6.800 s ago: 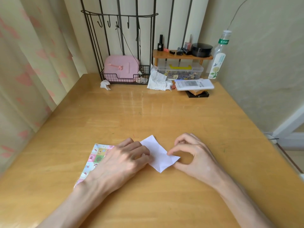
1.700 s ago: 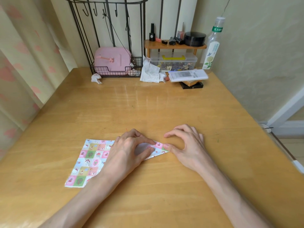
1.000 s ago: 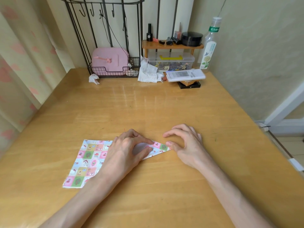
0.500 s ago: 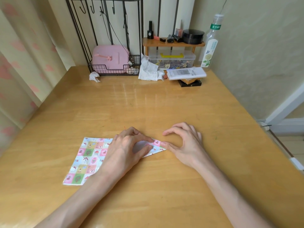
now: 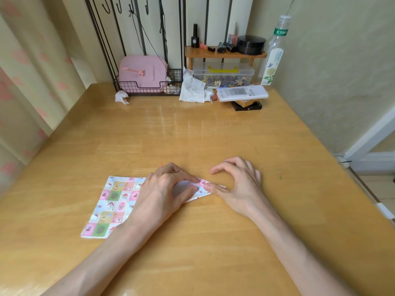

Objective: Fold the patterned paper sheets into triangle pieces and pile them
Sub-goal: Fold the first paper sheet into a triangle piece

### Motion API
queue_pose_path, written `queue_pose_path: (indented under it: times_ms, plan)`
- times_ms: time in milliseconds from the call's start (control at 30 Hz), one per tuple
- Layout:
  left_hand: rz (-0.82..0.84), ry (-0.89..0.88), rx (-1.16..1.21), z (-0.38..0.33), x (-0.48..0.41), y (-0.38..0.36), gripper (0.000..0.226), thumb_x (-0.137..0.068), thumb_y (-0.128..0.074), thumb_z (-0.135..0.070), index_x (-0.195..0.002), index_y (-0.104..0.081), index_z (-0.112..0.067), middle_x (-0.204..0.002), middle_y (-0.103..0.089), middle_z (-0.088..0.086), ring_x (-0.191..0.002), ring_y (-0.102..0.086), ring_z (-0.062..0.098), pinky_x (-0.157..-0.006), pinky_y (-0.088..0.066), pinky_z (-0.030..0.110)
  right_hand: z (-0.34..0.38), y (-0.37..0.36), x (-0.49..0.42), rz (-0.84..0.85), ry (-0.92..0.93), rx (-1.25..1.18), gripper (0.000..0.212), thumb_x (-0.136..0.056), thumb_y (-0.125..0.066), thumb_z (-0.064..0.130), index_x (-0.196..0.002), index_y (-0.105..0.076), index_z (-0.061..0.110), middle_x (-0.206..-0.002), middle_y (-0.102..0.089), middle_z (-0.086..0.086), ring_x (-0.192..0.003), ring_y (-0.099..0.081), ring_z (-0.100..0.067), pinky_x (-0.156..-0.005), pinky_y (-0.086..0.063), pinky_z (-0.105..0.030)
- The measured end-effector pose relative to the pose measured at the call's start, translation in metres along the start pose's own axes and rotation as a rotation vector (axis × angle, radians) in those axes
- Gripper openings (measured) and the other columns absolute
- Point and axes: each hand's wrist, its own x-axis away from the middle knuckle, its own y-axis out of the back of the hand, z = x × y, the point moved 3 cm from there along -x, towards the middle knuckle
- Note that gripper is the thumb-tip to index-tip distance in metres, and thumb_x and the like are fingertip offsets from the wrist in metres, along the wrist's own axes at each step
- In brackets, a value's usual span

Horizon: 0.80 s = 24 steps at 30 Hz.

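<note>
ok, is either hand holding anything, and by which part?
Nothing is lifted or gripped. The left hand pins the folded patterned piece flat on the table with its fingertips, near the middle; the right hand presses its right tip with the thumb.

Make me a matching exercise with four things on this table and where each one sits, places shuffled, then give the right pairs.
Things:
1. pink case
2. black round jar
3. clear bottle
4. flat patterned sheet

Places:
A. on the small wooden shelf
B. just left of the left hand
C. in the wire basket
D. at the back right corner of the table

Pairs: 1-C, 2-A, 3-D, 4-B.
</note>
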Motion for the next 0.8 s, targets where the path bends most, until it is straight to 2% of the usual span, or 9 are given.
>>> queue_pose_path:
  times_ms: [233, 333, 433, 500, 634, 800]
  plan:
    - [0.01, -0.009, -0.005, -0.003, 0.0, 0.001, 0.016, -0.091, -0.069, -0.05, -0.107, -0.073, -0.048, -0.101, -0.055, -0.017, -0.089, -0.053, 0.006, -0.072, -0.034, 0.028, 0.012, 0.002, 0.004, -0.006, 0.084, 0.095, 0.032, -0.083, -0.072, 0.06, -0.11, -0.066, 0.045, -0.118, -0.042, 0.02, -0.123, -0.029, -0.004, -0.096, -0.022, -0.03]
    - [0.023, -0.004, -0.014, -0.003, -0.001, 0.002, 0.013, -0.092, -0.068, -0.052, -0.103, -0.073, -0.049, -0.102, -0.055, -0.017, -0.094, -0.056, 0.007, -0.074, -0.037, 0.03, 0.02, -0.001, 0.005, 0.0, 0.139, 0.014, 0.013, -0.087, -0.077, 0.04, -0.098, -0.071, 0.04, -0.101, -0.048, 0.02, -0.105, -0.039, -0.003, -0.092, -0.028, -0.027]
    - [0.022, -0.007, -0.024, -0.002, -0.001, 0.001, 0.013, -0.092, -0.067, -0.054, -0.102, -0.073, -0.049, -0.102, -0.054, -0.017, -0.095, -0.058, 0.009, -0.075, -0.038, 0.03, 0.022, -0.003, 0.006, 0.037, 0.143, -0.163, 0.01, -0.087, -0.079, 0.023, -0.087, -0.075, 0.031, -0.073, -0.053, 0.013, -0.08, -0.05, -0.004, -0.073, -0.034, -0.013]
    - [0.023, -0.007, -0.025, -0.002, -0.001, 0.0, 0.014, -0.091, -0.067, -0.055, -0.102, -0.073, -0.049, -0.102, -0.054, -0.017, -0.095, -0.058, 0.009, -0.075, -0.037, 0.03, 0.022, -0.003, 0.006, 0.046, 0.141, -0.206, 0.008, -0.085, -0.081, 0.024, -0.084, -0.075, 0.028, -0.067, -0.051, 0.013, -0.074, -0.051, -0.004, -0.066, -0.035, -0.012]
    - [0.016, -0.015, -0.003, 0.0, -0.001, 0.0, 0.013, -0.091, -0.068, -0.055, -0.102, -0.073, -0.05, -0.101, -0.054, -0.017, -0.091, -0.056, 0.008, -0.074, -0.036, 0.029, 0.023, -0.004, 0.005, 0.05, 0.131, -0.206, 0.01, -0.084, -0.083, 0.029, -0.083, -0.074, 0.028, -0.066, -0.05, 0.012, -0.074, -0.051, -0.005, -0.065, -0.035, -0.014]
    - [0.096, -0.062, 0.034, 0.004, -0.003, 0.003, 0.026, -0.088, -0.065, -0.064, -0.109, -0.072, -0.051, -0.105, -0.052, -0.021, -0.097, -0.055, 0.007, -0.082, -0.041, 0.031, 0.025, -0.007, 0.006, 0.073, 0.143, -0.136, 0.009, -0.088, -0.078, 0.031, -0.087, -0.07, 0.028, -0.069, -0.049, 0.011, -0.082, -0.054, -0.011, -0.08, -0.045, -0.03]
